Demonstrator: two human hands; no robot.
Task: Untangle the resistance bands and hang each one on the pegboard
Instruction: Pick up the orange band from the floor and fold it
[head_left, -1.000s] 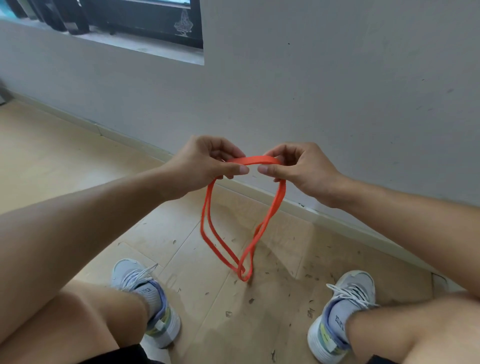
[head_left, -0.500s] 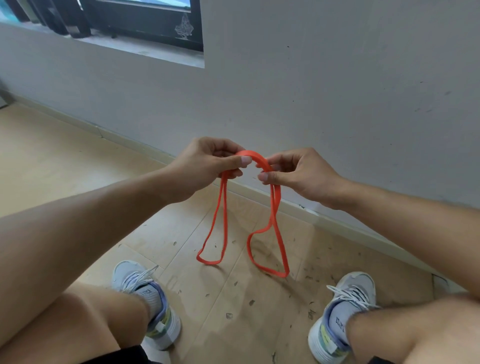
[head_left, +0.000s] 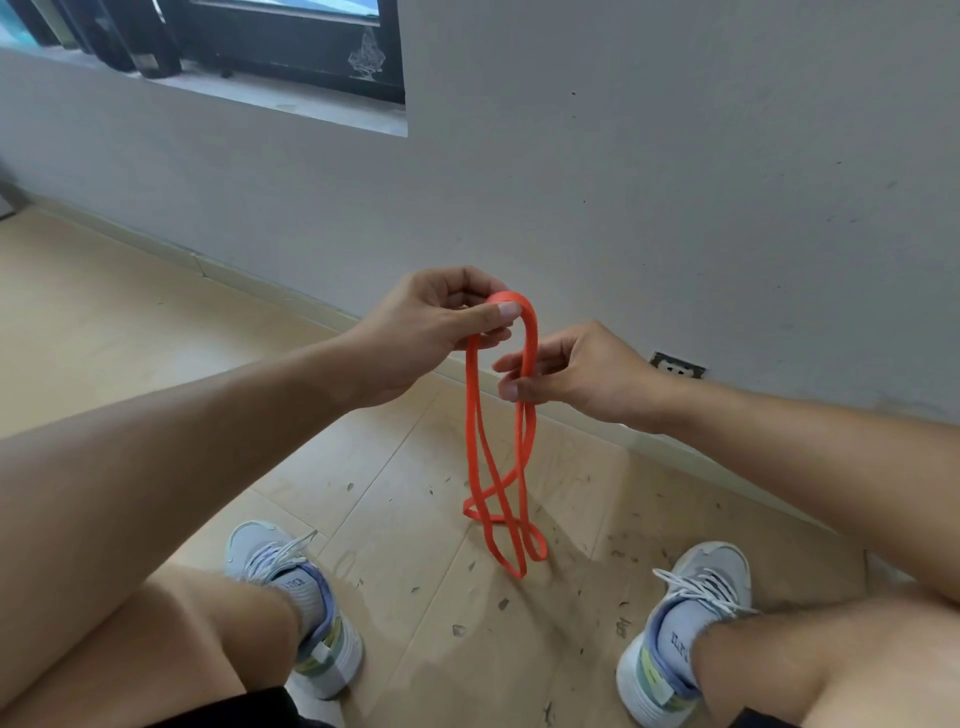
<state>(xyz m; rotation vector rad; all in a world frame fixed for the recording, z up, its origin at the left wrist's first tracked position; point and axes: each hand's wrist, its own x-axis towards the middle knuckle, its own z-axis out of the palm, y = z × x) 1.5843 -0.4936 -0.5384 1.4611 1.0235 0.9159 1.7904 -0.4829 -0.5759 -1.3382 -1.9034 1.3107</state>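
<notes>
Orange band hangs above the floor, strands crossing low. Left hand pinches its top loop; right hand pinches one strand just below. Judged light, limp, stretchy, somewhat grippy: hold the top fold, let the crossed loops drop free.

Bare indoor rm, poss. home, grey wall, low window sill, scuffed wood-look floor, wall socket
</notes>
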